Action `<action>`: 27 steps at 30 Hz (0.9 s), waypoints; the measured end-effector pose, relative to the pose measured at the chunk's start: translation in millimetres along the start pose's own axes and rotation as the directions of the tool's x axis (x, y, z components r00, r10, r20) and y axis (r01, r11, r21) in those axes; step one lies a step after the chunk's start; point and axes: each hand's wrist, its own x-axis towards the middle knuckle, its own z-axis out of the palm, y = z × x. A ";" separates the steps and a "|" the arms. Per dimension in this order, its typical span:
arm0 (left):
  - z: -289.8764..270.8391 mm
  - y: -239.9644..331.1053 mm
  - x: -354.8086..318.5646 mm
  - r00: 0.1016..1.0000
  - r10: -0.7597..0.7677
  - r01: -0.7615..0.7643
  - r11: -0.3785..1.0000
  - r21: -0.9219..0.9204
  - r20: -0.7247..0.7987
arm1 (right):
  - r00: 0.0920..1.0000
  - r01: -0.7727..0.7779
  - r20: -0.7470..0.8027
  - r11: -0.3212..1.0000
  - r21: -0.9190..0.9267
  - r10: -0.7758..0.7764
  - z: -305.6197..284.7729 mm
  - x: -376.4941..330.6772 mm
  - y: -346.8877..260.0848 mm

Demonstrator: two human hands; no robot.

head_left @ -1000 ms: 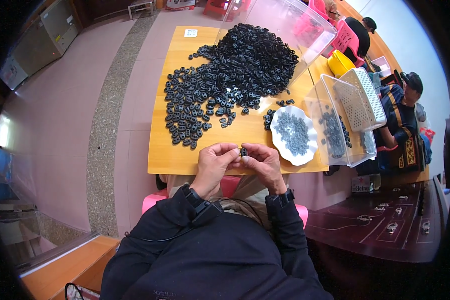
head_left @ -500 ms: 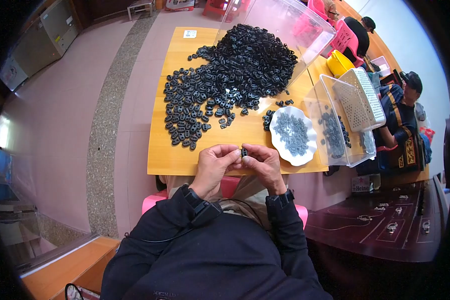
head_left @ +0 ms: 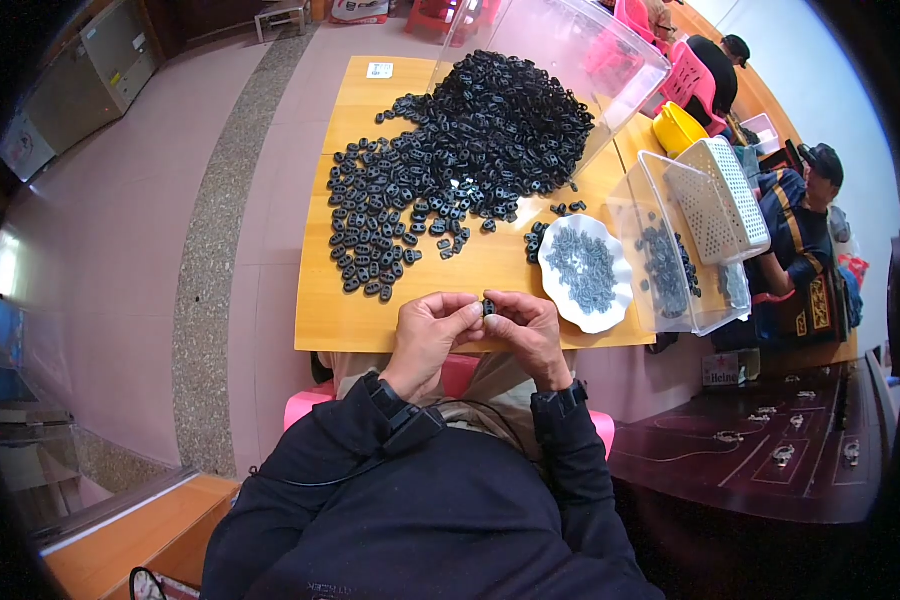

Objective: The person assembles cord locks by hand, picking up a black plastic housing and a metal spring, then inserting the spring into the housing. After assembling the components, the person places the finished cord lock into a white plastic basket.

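Note:
Above the table's near edge, my left hand [head_left: 435,328] and my right hand [head_left: 527,332] meet with fingertips pinched on one black two-hole cord lock [head_left: 488,307]. Both hands are closed on it, thumbs towards each other. Loose black cord locks [head_left: 365,235] spread over the wooden table ahead and to the left, joining a tall heap [head_left: 510,125] further back. Just right of my right hand stands a white scalloped plate [head_left: 610,318], holding many small clear greyish parts [head_left: 582,268]. Whatever lies behind my fingertips is hidden.
A clear bin [head_left: 625,75] lies behind the heap. Right of the plate is a clear box [head_left: 705,320] with black and clear parts, beside a white perforated basket [head_left: 732,200] and a yellow bowl [head_left: 678,128]. A person [head_left: 795,220] sits at the right.
Both hands stay almost where they were, still pinching the cord lock. The piece looks slightly shifted between the fingertips.

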 end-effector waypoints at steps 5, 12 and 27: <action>0.4 2.7 -1.4 1.000 -0.010 0.010 1.000 -0.005 0.019 | 0.998 0.053 -0.039 0.999 -0.013 -0.054 4.6 -0.4 -4.1; -1.3 6.2 -1.0 0.990 -0.075 0.080 0.996 -0.038 0.116 | 0.999 0.038 -0.004 0.999 0.034 -0.038 2.1 -3.9 -8.6; 1.1 5.4 0.8 0.952 -0.182 0.209 0.974 -0.090 0.248 | 1.000 0.010 0.023 0.997 0.078 -0.012 6.9 -8.5 -25.8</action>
